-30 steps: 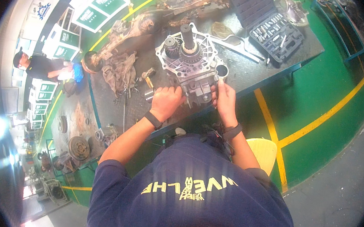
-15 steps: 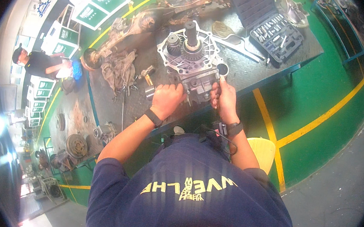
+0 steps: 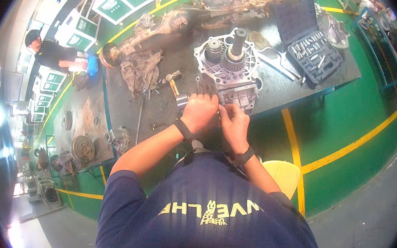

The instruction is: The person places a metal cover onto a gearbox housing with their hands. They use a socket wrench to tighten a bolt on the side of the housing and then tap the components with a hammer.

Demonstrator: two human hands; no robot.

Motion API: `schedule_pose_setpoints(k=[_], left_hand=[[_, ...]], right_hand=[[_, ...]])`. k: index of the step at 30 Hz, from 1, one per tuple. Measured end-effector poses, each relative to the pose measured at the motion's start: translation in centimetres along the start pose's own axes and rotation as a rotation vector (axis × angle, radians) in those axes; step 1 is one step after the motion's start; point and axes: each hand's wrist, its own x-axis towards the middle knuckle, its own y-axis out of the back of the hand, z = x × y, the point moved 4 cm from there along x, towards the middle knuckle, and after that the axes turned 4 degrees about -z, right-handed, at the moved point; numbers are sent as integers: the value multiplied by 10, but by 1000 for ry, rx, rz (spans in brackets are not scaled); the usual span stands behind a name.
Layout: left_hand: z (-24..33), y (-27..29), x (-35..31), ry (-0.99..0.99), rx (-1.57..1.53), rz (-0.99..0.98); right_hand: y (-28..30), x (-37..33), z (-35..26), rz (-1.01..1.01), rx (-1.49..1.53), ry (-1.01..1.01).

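Observation:
A gearbox with an open, pale metal housing stands on the dark workbench in front of me. From it rise a tall splined shaft and a shorter gear shaft. My left hand is closed at the near left side of the gearbox; whatever its fingers grip is hidden. Close beside it, my right hand pinches with thumb and forefinger at the gearbox's near edge, on something too small to name. Left of my left hand lies a hammer, near a shiny metal cylinder.
An open socket set lies at the bench's right, beside a bright flat metal part. A crumpled rag and a long rusty axle are to the left and back. Another person is far left. A yellow stool stands near my right arm.
My right hand has moved left from the gearbox's right side to meet my left hand at the near edge. The view has shifted, so the bench appears further right.

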Motion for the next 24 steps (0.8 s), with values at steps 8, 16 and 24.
schedule_pose_setpoints(k=[8, 16, 24], left_hand=[[-4, -7, -2, 2, -31, -5], [-7, -9, -1, 12, -23, -24], [-9, -2, 4, -1, -66, -69]], right_hand=[[-17, -2, 9, -12, 202, -144], [-25, -3, 10, -8, 271, -192], [-31, -3, 16, -69, 875, -509]])
